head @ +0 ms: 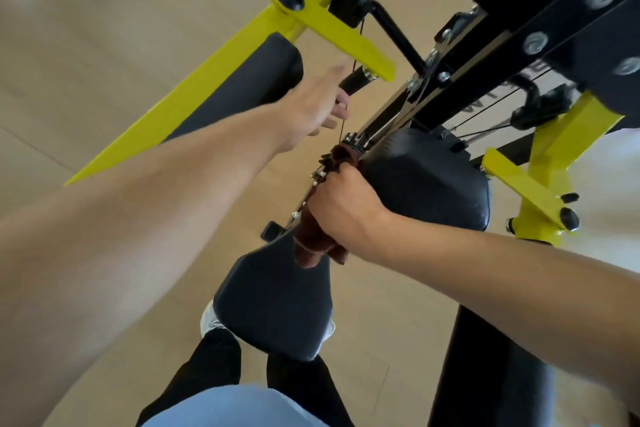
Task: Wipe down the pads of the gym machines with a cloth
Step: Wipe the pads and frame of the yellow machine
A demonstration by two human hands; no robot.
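My right hand (pixel 341 210) grips a dark brown cloth (pixel 313 250) and holds it against the left edge of the black back pad (pixel 429 180). Cloth ends stick out above and below my fist. Below it lies the black seat pad (pixel 277 302). My left hand (pixel 313 107) reaches forward with its fingers loosely bent, just short of a black handle grip (pixel 355 80) on the yellow arm (pixel 341 40); whether it touches the grip is unclear. A long black arm pad (pixel 249 80) lies behind my left forearm.
The machine's black upright frame (pixel 519 45) with bolts and thin cables runs from top right to the middle. Another yellow bracket (pixel 540 184) stands at the right. A black roller pad (pixel 485 374) is at bottom right. My legs and a white shoe (pixel 209 319) are below the seat on the wooden floor.
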